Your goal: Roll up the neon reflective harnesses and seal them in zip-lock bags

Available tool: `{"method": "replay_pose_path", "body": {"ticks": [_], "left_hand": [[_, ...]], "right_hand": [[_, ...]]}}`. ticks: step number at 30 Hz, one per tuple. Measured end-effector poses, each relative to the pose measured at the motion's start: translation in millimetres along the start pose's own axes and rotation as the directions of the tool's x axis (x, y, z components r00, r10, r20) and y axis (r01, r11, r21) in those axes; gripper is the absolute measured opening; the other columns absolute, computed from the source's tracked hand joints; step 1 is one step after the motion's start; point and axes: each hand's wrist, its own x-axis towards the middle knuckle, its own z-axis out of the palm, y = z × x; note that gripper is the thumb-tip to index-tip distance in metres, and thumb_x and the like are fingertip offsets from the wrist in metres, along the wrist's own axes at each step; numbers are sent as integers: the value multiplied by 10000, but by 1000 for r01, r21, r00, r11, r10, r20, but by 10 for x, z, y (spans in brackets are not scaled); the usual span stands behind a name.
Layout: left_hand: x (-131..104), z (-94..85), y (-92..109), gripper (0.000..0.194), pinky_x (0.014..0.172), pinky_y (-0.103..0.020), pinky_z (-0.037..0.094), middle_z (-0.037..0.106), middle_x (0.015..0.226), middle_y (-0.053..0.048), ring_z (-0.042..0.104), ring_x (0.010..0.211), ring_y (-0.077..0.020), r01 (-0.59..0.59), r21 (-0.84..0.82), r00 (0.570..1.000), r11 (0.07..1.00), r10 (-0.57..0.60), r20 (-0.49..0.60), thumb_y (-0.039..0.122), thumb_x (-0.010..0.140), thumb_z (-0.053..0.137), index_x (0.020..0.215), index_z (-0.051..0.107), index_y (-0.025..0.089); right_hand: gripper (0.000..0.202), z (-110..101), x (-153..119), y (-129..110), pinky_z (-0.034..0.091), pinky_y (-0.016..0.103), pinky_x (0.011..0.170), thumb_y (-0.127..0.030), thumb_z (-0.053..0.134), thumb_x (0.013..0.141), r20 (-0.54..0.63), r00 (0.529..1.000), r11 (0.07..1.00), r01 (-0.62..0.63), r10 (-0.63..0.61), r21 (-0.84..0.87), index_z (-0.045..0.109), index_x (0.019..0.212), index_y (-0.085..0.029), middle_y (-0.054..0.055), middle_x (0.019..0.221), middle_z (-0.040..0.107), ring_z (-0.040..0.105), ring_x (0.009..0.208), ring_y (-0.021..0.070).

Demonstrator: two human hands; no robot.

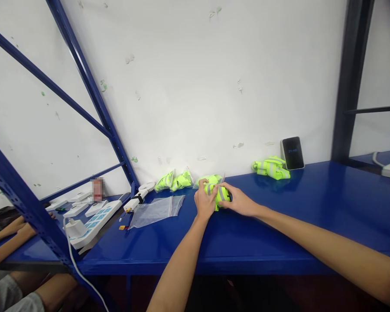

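Observation:
Between my two hands is a rolled bundle of neon-yellow reflective strap (218,196) with grey stripes, just above the blue table. My left hand (205,200) closes on its left side, with the fingers over the top. On the right side my right hand (236,200) grips it between thumb and fingers. Right behind the hands lies a bagged neon-yellow bundle (212,178), partly hidden. Two more bagged bundles, one left (165,181) and one right (182,180), rest against the wall. A loose neon-yellow strap bundle (271,167) lies farther right.
Clear zip bags (157,211) lie left on the blue table (279,242). Near them are a white handheld fan (139,197) and a power strip (97,221) with a cable. A clock display (292,153) leans at the back right. Another person's arms (22,232) are beyond the blue post.

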Motion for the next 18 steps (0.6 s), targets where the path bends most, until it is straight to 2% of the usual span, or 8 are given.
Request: {"method": "replay_pose_path", "body": {"ticks": [2, 4, 6, 8, 11, 15, 17, 18], "left_hand": [[9, -5, -13, 368, 589, -237, 332, 472, 585, 51, 456, 554, -134, -1, -25, 1000, 1000, 1, 4, 560, 867, 490, 1013, 583, 236], [22, -4, -27, 400, 581, -236, 323, 462, 573, 32, 444, 561, -132, -6, -61, 1000, 998, 6, -1, 567, 894, 431, 824, 605, 215], [35, 5, -40, 468, 577, -236, 318, 472, 580, 15, 442, 581, -132, -4, -107, 1000, 994, 2, -18, 563, 914, 384, 686, 565, 196], [48, 19, -50, 503, 571, -238, 312, 475, 583, 10, 436, 588, -131, 11, -164, 999, 986, -16, -34, 557, 927, 348, 645, 536, 186], [72, 33, -68, 530, 572, -242, 318, 441, 562, 17, 414, 579, -124, 52, -229, 999, 972, -54, -1, 554, 931, 332, 608, 513, 174], [120, 24, -121, 503, 718, -257, 393, 504, 678, -13, 489, 732, -144, 31, -258, 995, 966, -5, 103, 519, 883, 459, 535, 508, 159], [136, 11, -162, 495, 778, -275, 411, 536, 727, -28, 513, 801, -161, 28, -295, 971, 955, 44, 234, 510, 853, 505, 506, 482, 159], [139, 4, -183, 497, 767, -280, 419, 534, 709, -25, 515, 786, -160, 47, -310, 944, 949, 59, 326, 517, 845, 512, 502, 464, 161]], "right_hand": [[716, 15, -12, -24, 489, 433, 907, -237, 654, 749, -14, 996, 988, 86, -89, -130, 372, 1407, -221, 99, 1225, 592, 594, 1055, 273], [768, 27, -18, -44, 421, 460, 996, -210, 623, 775, 12, 986, 968, 163, -163, -190, 288, 1465, -251, 106, 1318, 542, 531, 1184, 289], [756, 38, -20, -52, 370, 465, 1048, -187, 591, 799, 40, 973, 947, 232, -229, -221, 275, 1480, -274, 101, 1360, 510, 476, 1256, 285], [739, 45, -19, -45, 377, 454, 1044, -162, 563, 817, 59, 959, 926, 282, -276, -250, 276, 1486, -284, 98, 1333, 518, 492, 1228, 267], [697, 36, -20, -10, 454, 421, 950, -120, 520, 837, 118, 949, 892, 314, -291, -326, 312, 1479, -295, 89, 1168, 555, 561, 1046, 232], [642, -19, -39, 35, 464, 420, 920, -81, 493, 838, 197, 931, 830, 365, -309, -423, 404, 1437, -294, 96, 1114, 523, 529, 1016, 230], [664, -55, -59, 45, 454, 424, 930, -49, 481, 821, 245, 911, 808, 409, -333, -424, 408, 1432, -299, 101, 1156, 517, 504, 1054, 237], [687, -70, -72, 49, 451, 425, 931, -31, 477, 807, 269, 900, 799, 430, -342, -421, 405, 1433, -305, 100, 1166, 519, 494, 1064, 238]]}}
